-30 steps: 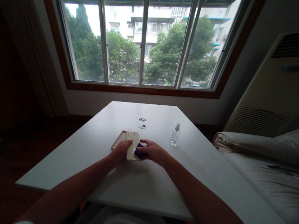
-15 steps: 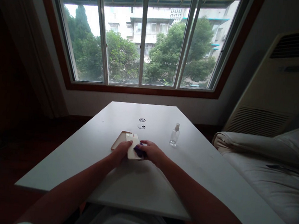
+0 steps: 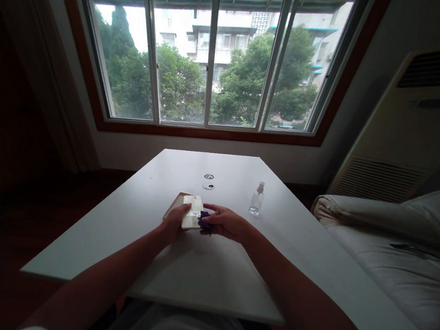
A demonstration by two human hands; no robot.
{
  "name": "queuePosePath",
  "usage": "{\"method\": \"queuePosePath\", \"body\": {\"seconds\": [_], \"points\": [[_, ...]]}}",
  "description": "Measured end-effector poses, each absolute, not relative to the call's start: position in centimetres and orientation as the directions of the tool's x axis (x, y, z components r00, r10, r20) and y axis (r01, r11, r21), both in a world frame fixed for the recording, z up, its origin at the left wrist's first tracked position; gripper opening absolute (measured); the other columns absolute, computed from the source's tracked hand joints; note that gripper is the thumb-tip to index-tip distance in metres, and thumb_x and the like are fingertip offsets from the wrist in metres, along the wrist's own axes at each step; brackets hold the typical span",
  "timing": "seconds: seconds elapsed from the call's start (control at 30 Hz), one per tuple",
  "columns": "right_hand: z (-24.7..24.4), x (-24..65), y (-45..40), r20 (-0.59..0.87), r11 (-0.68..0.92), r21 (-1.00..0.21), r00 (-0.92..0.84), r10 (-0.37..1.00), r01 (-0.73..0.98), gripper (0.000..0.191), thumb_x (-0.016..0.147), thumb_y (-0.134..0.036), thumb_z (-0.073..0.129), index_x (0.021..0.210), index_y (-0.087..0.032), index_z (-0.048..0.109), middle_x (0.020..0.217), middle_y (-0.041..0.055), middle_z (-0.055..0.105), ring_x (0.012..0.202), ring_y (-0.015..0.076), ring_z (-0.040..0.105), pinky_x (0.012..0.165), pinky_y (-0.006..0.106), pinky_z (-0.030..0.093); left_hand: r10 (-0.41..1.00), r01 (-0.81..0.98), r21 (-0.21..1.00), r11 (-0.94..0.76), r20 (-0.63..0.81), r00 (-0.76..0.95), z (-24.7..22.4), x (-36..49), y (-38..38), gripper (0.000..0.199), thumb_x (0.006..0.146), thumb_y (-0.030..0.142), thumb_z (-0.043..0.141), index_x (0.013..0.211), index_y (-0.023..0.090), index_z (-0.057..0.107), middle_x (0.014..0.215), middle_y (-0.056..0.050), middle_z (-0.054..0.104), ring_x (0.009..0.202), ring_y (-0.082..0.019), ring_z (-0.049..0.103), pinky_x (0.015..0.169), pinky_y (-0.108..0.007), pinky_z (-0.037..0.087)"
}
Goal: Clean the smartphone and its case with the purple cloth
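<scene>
A white, flat, rectangular slab that looks like a phone [image 3: 190, 222] is in my left hand [image 3: 176, 218], the thumb lying over its left side. Bunched in my right hand [image 3: 224, 223] is a dark purple cloth [image 3: 206, 222], at the slab's right edge. The fingers of that hand reach along and partly behind the slab. Just left of the slab lies a shallow tray-like piece with a tan rim [image 3: 171, 205], perhaps a phone case, partly covered by my left hand and the slab.
A clear spray bottle [image 3: 256, 200] stands on the white table [image 3: 207, 280], to the right of my hands. Two small round black-and-white pieces [image 3: 209, 182] lie farther back. A pale sofa [image 3: 386, 242] is at the right, and a window [image 3: 212, 58] is beyond the table.
My right hand with the cloth has shifted from over the slab's face to its right edge. The slab has moved slightly left and tilted, now catching glare.
</scene>
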State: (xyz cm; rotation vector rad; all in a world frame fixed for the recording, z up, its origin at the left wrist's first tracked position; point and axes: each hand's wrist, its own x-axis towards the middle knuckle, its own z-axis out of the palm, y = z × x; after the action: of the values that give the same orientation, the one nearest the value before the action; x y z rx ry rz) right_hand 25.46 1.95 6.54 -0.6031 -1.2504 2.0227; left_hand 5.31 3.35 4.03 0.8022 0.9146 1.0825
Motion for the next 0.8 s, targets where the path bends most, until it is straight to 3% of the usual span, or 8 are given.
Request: {"method": "queuePosePath", "body": {"seconds": [0.3, 0.47, 0.57, 0.63, 0.8], "points": [[6.5, 25.0, 1.6, -0.116, -0.272, -0.939, -0.548, 0.828, -0.212, 0.118, 0.065, -0.014, 0.092, 0.158, -0.012, 0.019, 0.123, 0.0199, 0.065, 0.104, 0.0304, 0.071, 0.094, 0.049, 0.060, 0.974, -0.393, 0.897, 0.200, -0.140, 0.177, 4.0, 5.4, 3.2, 0.046, 0.092, 0.033, 0.058, 0.130, 0.007, 0.058, 0.098, -0.017, 0.071, 0.077, -0.024, 0.070, 0.065, -0.032, 0.056], [5.3, 23.6, 1.9, -0.163, -0.175, -0.985, -0.355, 0.920, 0.000, 0.121, 0.061, -0.027, 0.096, 0.157, -0.013, 0.024, 0.117, 0.0198, 0.066, 0.095, 0.0311, 0.073, 0.080, 0.046, 0.064, 0.990, -0.282, 0.953, 0.108, -0.078, 0.116, 3.6, 5.6, 3.1, 0.045, 0.092, 0.035, 0.059, 0.122, 0.002, 0.063, 0.098, -0.020, 0.072, 0.084, -0.028, 0.070, 0.068, -0.033, 0.056], [4.9, 23.2, 2.1, -0.149, -0.153, -0.988, -0.299, 0.943, 0.010, 0.117, 0.065, -0.030, 0.094, 0.156, -0.011, 0.024, 0.113, 0.0205, 0.067, 0.087, 0.0320, 0.074, 0.069, 0.047, 0.065, 0.992, -0.269, 0.960, 0.078, -0.046, 0.122, 3.4, 5.6, 3.2, 0.044, 0.092, 0.035, 0.059, 0.120, 0.002, 0.064, 0.098, -0.020, 0.072, 0.087, -0.029, 0.070, 0.072, -0.034, 0.057], [5.1, 23.3, 2.1, -0.139, -0.161, -0.986, -0.333, 0.932, -0.037, 0.113, 0.067, -0.028, 0.093, 0.155, -0.011, 0.025, 0.112, 0.0206, 0.067, 0.084, 0.0318, 0.074, 0.069, 0.049, 0.065, 0.990, -0.286, 0.954, 0.083, -0.046, 0.135, 3.3, 5.5, 3.4, 0.045, 0.091, 0.035, 0.060, 0.124, 0.004, 0.063, 0.100, -0.019, 0.072, 0.088, -0.029, 0.071, 0.073, -0.035, 0.058], [6.7, 24.8, 1.5, -0.136, -0.268, -0.949, -0.549, 0.825, -0.168, 0.116, 0.067, -0.017, 0.091, 0.157, -0.011, 0.019, 0.119, 0.0210, 0.067, 0.093, 0.0322, 0.074, 0.087, 0.050, 0.062, 0.986, -0.307, 0.941, 0.143, -0.108, 0.128, 3.4, 5.5, 3.5, 0.047, 0.091, 0.035, 0.059, 0.127, 0.005, 0.061, 0.106, -0.019, 0.071, 0.088, -0.028, 0.071, 0.073, -0.036, 0.058]]}}
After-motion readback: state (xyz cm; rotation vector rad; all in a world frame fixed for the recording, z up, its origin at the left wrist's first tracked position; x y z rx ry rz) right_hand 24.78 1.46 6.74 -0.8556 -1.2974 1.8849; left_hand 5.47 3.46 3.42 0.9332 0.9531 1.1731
